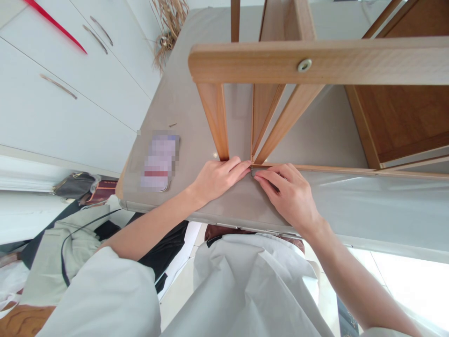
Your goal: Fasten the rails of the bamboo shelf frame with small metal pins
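Likely a home — white cabinets point(91, 89), dried stalks point(170, 28), heaped fabric point(47, 267)

Grey table point(196, 112): a wooden frame point(277, 64) stands near the front edge; a phone point(159, 164) lies near the front-left corner, a screw point(172, 125) just beyond.

No legible text. Smartphone point(160, 161) on left of table point(196, 117): screen pixelated, unreadable. Dark red bag point(103, 192) left of table: pale marks, too small to read.

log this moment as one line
left hand: at end of rail | right hand: at small metal piece | wooden frame: on table | phone: on table
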`<move>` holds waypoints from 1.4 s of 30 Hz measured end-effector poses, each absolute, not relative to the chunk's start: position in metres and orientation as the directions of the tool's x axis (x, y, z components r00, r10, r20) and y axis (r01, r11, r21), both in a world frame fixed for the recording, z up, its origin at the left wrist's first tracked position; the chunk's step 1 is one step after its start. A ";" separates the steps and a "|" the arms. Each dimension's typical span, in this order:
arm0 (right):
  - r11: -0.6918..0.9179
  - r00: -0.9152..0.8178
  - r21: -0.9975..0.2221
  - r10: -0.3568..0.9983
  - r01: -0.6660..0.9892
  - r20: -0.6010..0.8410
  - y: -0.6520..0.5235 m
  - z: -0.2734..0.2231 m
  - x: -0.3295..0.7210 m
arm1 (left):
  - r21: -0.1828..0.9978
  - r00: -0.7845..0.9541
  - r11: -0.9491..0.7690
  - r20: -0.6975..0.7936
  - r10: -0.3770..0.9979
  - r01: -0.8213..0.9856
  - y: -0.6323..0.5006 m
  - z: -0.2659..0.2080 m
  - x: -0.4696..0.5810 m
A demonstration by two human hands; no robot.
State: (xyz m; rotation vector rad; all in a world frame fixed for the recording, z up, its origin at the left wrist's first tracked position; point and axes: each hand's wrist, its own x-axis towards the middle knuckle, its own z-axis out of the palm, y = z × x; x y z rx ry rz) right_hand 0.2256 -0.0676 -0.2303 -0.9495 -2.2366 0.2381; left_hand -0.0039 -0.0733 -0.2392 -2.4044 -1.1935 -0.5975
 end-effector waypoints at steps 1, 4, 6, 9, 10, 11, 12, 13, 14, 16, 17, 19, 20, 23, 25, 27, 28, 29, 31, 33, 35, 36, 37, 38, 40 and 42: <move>0.723 -0.501 -0.403 0.685 0.562 0.529 -0.067 -0.230 0.225 | -0.149 0.547 -0.564 0.532 0.647 0.812 -0.073 -0.239 -0.004; 0.733 -0.513 -0.393 0.674 0.555 0.532 -0.066 -0.227 0.222 | -0.142 0.543 -0.563 0.530 0.651 0.814 -0.073 -0.239 -0.004; 0.733 -0.517 -0.389 0.674 0.558 0.528 -0.066 -0.225 0.221 | -0.137 0.541 -0.563 0.529 0.654 0.815 -0.074 -0.238 -0.003; 0.740 -0.532 -0.366 0.665 0.564 0.524 -0.066 -0.223 0.220 | -0.123 0.536 -0.566 0.530 0.657 0.815 -0.074 -0.238 -0.003; 0.741 -0.536 -0.358 0.663 0.568 0.523 -0.067 -0.223 0.220 | -0.119 0.534 -0.565 0.530 0.659 0.816 -0.074 -0.237 -0.003; 0.740 -0.535 -0.350 0.663 0.574 0.524 -0.067 -0.223 0.220 | -0.118 0.533 -0.565 0.528 0.661 0.817 -0.074 -0.237 -0.003; 0.736 -0.531 -0.342 0.665 0.584 0.525 -0.067 -0.223 0.220 | -0.118 0.533 -0.564 0.526 0.663 0.818 -0.074 -0.237 -0.003; 0.730 -0.524 -0.336 0.669 0.595 0.526 -0.068 -0.224 0.221 | -0.121 0.535 -0.563 0.524 0.663 0.817 -0.074 -0.237 -0.003; 0.723 -0.517 -0.331 0.675 0.606 0.527 -0.068 -0.224 0.221 | -0.127 0.538 -0.563 0.521 0.663 0.817 -0.074 -0.237 -0.003; 0.710 -0.506 -0.320 0.684 0.627 0.525 -0.069 -0.226 0.222 | -0.147 0.544 -0.561 0.529 0.651 0.814 -0.074 -0.237 -0.003; 0.703 -0.501 -0.317 0.690 0.636 0.523 -0.069 -0.227 0.223 | -0.159 0.548 -0.561 0.538 0.641 0.812 -0.074 -0.237 -0.002; 0.690 -0.493 -0.317 0.701 0.651 0.515 -0.070 -0.229 0.224 | -0.179 0.551 -0.561 0.566 0.613 0.808 -0.073 -0.237 -0.002; 0.684 -0.489 -0.319 0.707 0.656 0.511 -0.070 -0.230 0.224 | -0.186 0.552 -0.562 0.581 0.599 0.806 -0.073 -0.237 -0.001; 0.674 -0.485 -0.338 0.721 0.657 0.494 -0.072 -0.232 0.225 | -0.195 0.552 -0.564 0.603 0.576 0.802 -0.072 -0.236 -0.001; 0.665 -0.482 -0.356 0.733 0.657 0.480 -0.072 -0.233 0.226 | -0.198 0.554 -0.563 0.598 0.580 0.803 -0.073 -0.235 -0.001; 0.658 -0.488 -0.380 0.745 0.650 0.454 -0.072 -0.233 0.226 | -0.198 0.557 -0.560 0.579 0.595 0.804 -0.073 -0.235 -0.001; 0.657 -0.495 -0.393 0.749 0.644 0.440 -0.072 -0.233 0.226 | -0.197 0.559 -0.559 0.570 0.603 0.805 -0.073 -0.235 -0.001; 0.657 -0.506 -0.404 0.751 0.636 0.425 -0.071 -0.232 0.226 | -0.196 0.559 -0.559 0.563 0.608 0.805 -0.073 -0.235 -0.001; 0.661 -0.526 -0.422 0.750 0.620 0.402 -0.071 -0.231 0.227 | -0.191 0.558 -0.560 0.561 0.611 0.806 -0.073 -0.236 -0.002; 0.668 -0.540 -0.429 0.744 0.608 0.393 -0.070 -0.231 0.227 | -0.189 0.556 -0.561 0.566 0.608 0.806 -0.073 -0.236 -0.002; 0.677 -0.548 -0.429 0.736 0.598 0.398 -0.070 -0.231 0.228 | -0.186 0.555 -0.561 0.563 0.612 0.807 -0.073 -0.236 -0.002; 0.680 -0.549 -0.428 0.733 0.595 0.402 -0.070 -0.231 0.228 | -0.183 0.554 -0.560 0.559 0.617 0.808 -0.073 -0.236 -0.002; 0.683 -0.548 -0.427 0.731 0.593 0.408 -0.070 -0.232 0.228 | -0.179 0.554 -0.561 0.554 0.621 0.808 -0.074 -0.236 -0.002; 0.684 -0.547 -0.428 0.729 0.590 0.412 -0.070 -0.233 0.228 | -0.175 0.554 -0.562 0.550 0.625 0.808 -0.073 -0.236 -0.002; 0.687 -0.544 -0.434 0.726 0.582 0.420 -0.070 -0.234 0.227 | -0.175 0.553 -0.562 0.554 0.623 0.809 -0.073 -0.236 -0.002; 0.689 -0.541 -0.443 0.724 0.573 0.427 -0.070 -0.235 0.227 | -0.183 0.552 -0.560 0.567 0.611 0.808 -0.073 -0.236 -0.002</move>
